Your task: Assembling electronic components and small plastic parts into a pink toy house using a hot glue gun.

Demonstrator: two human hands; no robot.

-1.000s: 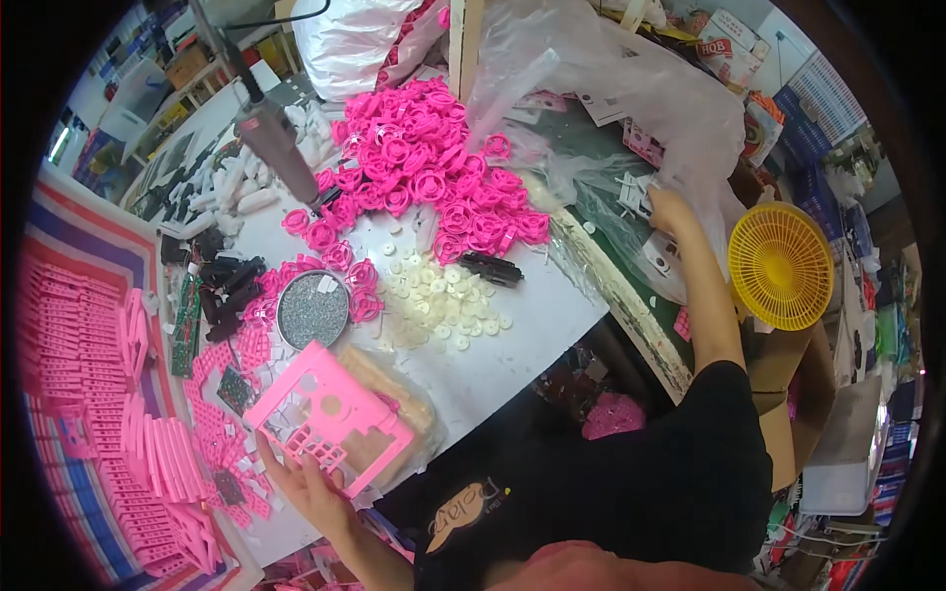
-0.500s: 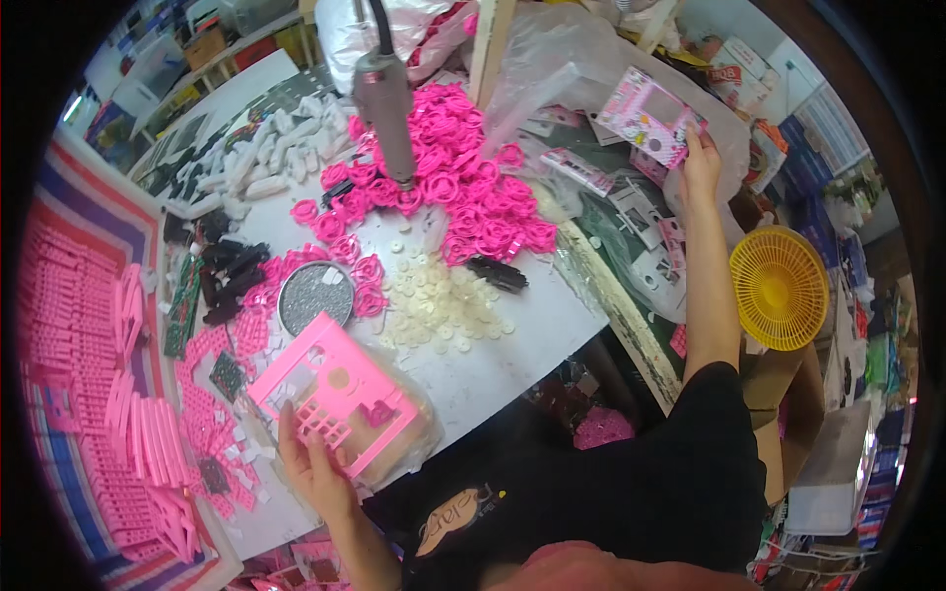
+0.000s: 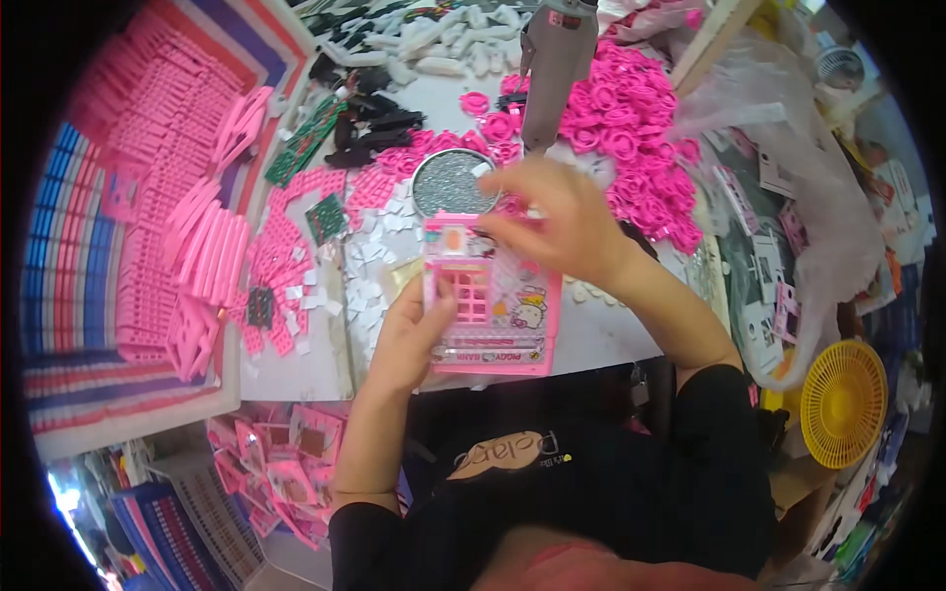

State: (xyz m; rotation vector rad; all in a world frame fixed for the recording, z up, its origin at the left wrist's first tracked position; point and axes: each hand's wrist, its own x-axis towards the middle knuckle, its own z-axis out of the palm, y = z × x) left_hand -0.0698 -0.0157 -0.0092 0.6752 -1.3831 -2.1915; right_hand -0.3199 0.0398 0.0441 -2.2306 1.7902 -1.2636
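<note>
My left hand grips a pink plastic front panel at its left edge, the thumb lying over its face beside a grid of square openings. A printed cartoon faceplate sheet now lies on the panel. Above the panel's upper part, my right hand reaches in from the right. Its fingers are bent and smeared by motion, so whether they hold anything does not show. Just beyond the panel stands a round dish of small silvery grey pieces, close to my right fingertips.
A heap of pink rings lies behind, near a hanging grey electric screwdriver. Small white squares scatter on the left, beside pink keypads. Stacked pink parts fill a striped-lined box. A yellow basket stands at right.
My right hand has come from the far right to the panel, and the printed sheet it held now lies on the panel. The panel has turned more upright. The view has shifted left.
</note>
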